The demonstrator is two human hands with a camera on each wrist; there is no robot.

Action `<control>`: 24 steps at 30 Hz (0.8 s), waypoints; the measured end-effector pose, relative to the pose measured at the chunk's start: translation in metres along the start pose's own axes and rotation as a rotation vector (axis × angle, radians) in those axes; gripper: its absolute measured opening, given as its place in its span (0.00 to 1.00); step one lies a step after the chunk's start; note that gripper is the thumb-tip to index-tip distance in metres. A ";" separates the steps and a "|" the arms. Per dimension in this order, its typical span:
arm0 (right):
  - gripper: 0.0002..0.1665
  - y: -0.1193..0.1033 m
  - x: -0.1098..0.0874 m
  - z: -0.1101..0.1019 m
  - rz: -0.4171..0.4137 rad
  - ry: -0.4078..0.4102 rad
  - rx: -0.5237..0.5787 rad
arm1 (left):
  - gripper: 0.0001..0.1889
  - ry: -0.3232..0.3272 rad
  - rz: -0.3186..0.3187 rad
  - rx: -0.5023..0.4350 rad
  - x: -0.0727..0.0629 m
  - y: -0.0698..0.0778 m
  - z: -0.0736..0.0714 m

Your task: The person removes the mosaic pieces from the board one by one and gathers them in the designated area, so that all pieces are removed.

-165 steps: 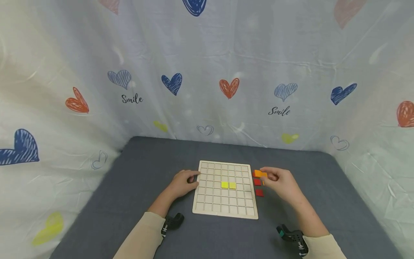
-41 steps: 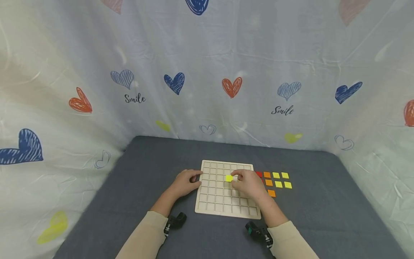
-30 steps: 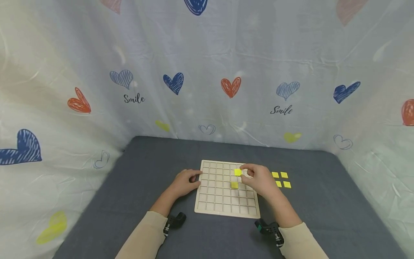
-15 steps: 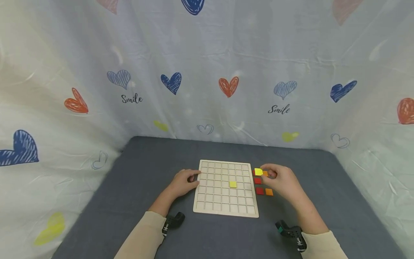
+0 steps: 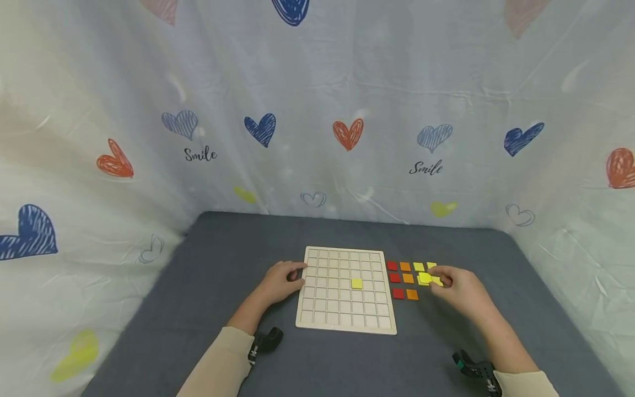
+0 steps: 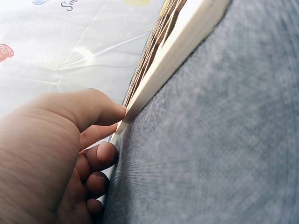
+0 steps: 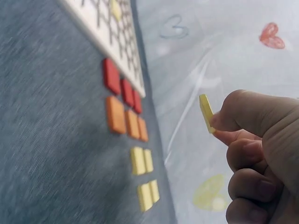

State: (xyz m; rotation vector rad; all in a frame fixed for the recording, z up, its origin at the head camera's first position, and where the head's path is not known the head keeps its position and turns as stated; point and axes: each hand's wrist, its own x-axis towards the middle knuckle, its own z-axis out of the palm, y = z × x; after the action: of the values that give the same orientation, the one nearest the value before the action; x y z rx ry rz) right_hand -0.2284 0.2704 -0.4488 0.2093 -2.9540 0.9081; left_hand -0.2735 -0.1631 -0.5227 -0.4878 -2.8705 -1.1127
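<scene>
A pale wooden grid board [image 5: 322, 317] lies on the dark cloth, with one yellow square tile [image 5: 356, 283] in a cell. At its left edge, my left hand [image 5: 279, 282] touches the rim with thumb and index finger spread apart; the left wrist view shows the thumb [image 6: 110, 109] against the board's side and the other fingers loosely bent. Right of the board, my right hand [image 5: 461, 289] pinches another yellow tile [image 7: 206, 113] between thumb and index finger, raised above the yellow tiles on the cloth. In the head view the fingers partly cover those tiles.
Between board and right hand, red tiles [image 5: 398, 293] and orange tiles [image 5: 412, 295] stand in columns, with yellow tiles [image 5: 419, 267] in two columns beyond. A white curtain [image 5: 387, 82] with printed hearts rises behind the table [image 5: 342, 364].
Two yellow tiles lay on the board at first; one remains. My right hand has carried a yellow tile off the board, rightward past the red and orange tiles. My left hand stays at the edge.
</scene>
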 end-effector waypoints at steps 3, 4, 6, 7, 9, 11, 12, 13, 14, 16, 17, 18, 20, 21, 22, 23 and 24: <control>0.19 0.010 -0.002 0.003 0.016 -0.033 -0.010 | 0.21 -0.002 -0.003 0.000 0.000 -0.001 0.000; 0.19 0.013 -0.003 0.004 0.021 -0.045 -0.013 | 0.21 -0.003 -0.003 0.000 0.000 -0.001 0.000; 0.19 0.019 -0.003 0.007 0.023 -0.063 -0.022 | 0.21 0.000 0.000 0.001 0.000 -0.001 -0.001; 0.19 0.022 -0.003 0.008 0.020 -0.070 -0.028 | 0.21 0.000 0.002 0.001 0.000 -0.001 -0.001; 0.19 0.027 -0.002 0.011 0.007 -0.083 -0.042 | 0.21 0.000 0.010 0.002 0.000 -0.001 -0.001; 0.19 0.033 -0.001 0.014 -0.008 -0.091 -0.059 | 0.21 -0.003 0.011 0.005 0.001 -0.002 -0.001; 0.18 0.035 0.000 0.016 -0.015 -0.096 -0.067 | 0.21 -0.004 0.011 0.004 0.001 -0.002 0.000; 0.17 0.037 0.000 0.017 -0.019 -0.102 -0.075 | 0.21 -0.005 0.011 0.003 0.001 -0.002 0.000; 0.17 0.039 0.001 0.019 -0.022 -0.109 -0.083 | 0.21 -0.004 0.009 0.004 0.001 -0.002 0.000; 0.16 0.043 0.002 0.022 -0.018 -0.120 -0.093 | 0.21 -0.003 0.005 0.004 0.001 -0.002 0.000; 0.16 0.044 0.003 0.023 -0.015 -0.126 -0.094 | 0.21 -0.003 0.006 0.004 0.001 -0.003 0.000; 0.16 0.045 0.003 0.024 -0.010 -0.130 -0.095 | 0.21 -0.001 0.008 0.004 0.001 -0.003 0.001; 0.16 0.046 0.004 0.026 0.005 -0.136 -0.090 | 0.21 0.000 0.013 0.004 0.001 -0.003 0.001; 0.16 0.046 0.004 0.027 0.012 -0.136 -0.088 | 0.21 -0.001 0.016 0.004 0.001 -0.004 0.001; 0.16 0.046 0.003 0.027 0.016 -0.136 -0.085 | 0.21 -0.001 0.018 0.004 0.001 -0.004 0.001; 0.16 0.046 0.003 0.027 0.018 -0.134 -0.087 | 0.21 0.001 0.020 0.003 0.001 -0.004 0.002; 0.16 0.046 0.003 0.027 0.021 -0.132 -0.088 | 0.21 0.001 0.020 0.003 0.001 -0.004 0.002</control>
State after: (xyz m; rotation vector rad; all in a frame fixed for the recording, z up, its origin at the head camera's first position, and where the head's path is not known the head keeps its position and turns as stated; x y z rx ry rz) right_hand -0.2377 0.2927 -0.4965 0.2440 -3.1148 0.7945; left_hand -0.2754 -0.1646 -0.5263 -0.5150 -2.8595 -1.1049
